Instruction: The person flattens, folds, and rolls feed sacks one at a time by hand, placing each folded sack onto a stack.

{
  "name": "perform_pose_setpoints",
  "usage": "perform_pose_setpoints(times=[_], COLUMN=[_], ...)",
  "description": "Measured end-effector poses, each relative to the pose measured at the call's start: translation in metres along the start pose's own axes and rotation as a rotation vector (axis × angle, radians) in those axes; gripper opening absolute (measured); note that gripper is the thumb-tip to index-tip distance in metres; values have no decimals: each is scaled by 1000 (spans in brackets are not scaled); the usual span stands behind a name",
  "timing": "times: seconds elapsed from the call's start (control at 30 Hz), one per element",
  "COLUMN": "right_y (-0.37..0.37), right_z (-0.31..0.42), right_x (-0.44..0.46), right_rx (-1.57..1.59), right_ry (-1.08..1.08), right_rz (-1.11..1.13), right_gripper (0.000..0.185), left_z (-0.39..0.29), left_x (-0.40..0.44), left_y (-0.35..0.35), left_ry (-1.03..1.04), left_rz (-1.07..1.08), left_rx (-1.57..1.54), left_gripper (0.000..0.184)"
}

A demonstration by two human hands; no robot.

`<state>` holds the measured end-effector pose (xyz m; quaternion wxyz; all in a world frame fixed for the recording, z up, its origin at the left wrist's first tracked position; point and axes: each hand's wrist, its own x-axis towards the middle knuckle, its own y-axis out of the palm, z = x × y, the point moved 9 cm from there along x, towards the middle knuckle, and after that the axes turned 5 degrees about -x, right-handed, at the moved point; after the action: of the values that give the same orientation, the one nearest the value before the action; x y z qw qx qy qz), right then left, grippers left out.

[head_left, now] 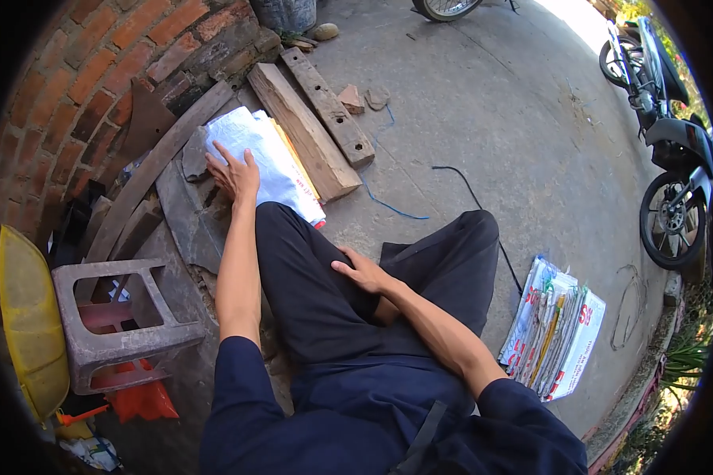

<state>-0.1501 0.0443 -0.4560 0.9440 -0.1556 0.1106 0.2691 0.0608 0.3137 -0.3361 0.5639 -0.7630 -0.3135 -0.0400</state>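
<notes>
My left hand (pixel 236 176) rests with spread fingers on the near left part of a stack of folded white woven sacks (pixel 273 170). Yellow and red show along the stack's right edge. Part of the stack is hidden behind my hand and knee. Across my left thigh lies my right hand (pixel 360 271), fingers stretched out on the dark trouser leg (pixel 313 289) and holding nothing. To my right, a thick bundle of folded printed sacks (pixel 553 328) lies on the concrete, its layered edges showing.
Wooden beams (pixel 305 131) lie beyond the white sacks, beside a brick wall (pixel 111 71). A plastic stool (pixel 127 324) and a yellow curved object (pixel 32 324) stand at left. A black cord (pixel 475 194) crosses the floor. A motorbike (pixel 673 150) is parked at right.
</notes>
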Motion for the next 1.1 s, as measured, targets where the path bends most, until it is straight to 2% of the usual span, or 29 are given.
perform_pose_setpoints(times=[0.03,0.1,0.17,0.2,0.3,0.4,0.53,0.73,0.8,0.83,0.93,0.97,1.03,1.1], right_y=[0,-3,-8,-9,-9,-6,-6,-6,-6,-7,-4,-3,-2,-3], right_z=[-1,-6,-3,-4,-5,-8,-7,-10,-8,-8,-10,-11,-10,-7], right_x=[0,1,-4,-4,1,4,6,6,6,7,8,9,8,5], right_rx=[1,-4,1,4,-29,0,23,33,25,29,-2,-3,-7,-42], right_ry=[-13,-29,19,63,23,-19,-4,12,18,21,-27,-36,-46,-51], right_rz=[0,3,12,22,-22,-5,33,38,49,37,44,37,54,44], right_gripper=[73,72,71,71,74,75,75,74,74,74,74,74,69,70], left_z=[-15,-18,-34,-35,8,17,23,8,-26,-47,-85,-86,-35,-14], left_x=[-4,-4,-1,1,1,-4,-4,-9,-5,-9,-23,-25,-21,-21], left_y=[11,21,21,31,103,118,122,106,61,38,18,23,87,107], left_ry=[131,156,343,350,80,15,18,37,259,437,739,743,463,402], left_rz=[11,-17,-65,16,571,693,742,600,285,152,50,76,483,561], left_rx=[177,165,201,224,88,79,91,95,172,154,173,199,239,51], left_gripper=[82,76,70,66,73,78,81,83,85,82,70,70,76,82])
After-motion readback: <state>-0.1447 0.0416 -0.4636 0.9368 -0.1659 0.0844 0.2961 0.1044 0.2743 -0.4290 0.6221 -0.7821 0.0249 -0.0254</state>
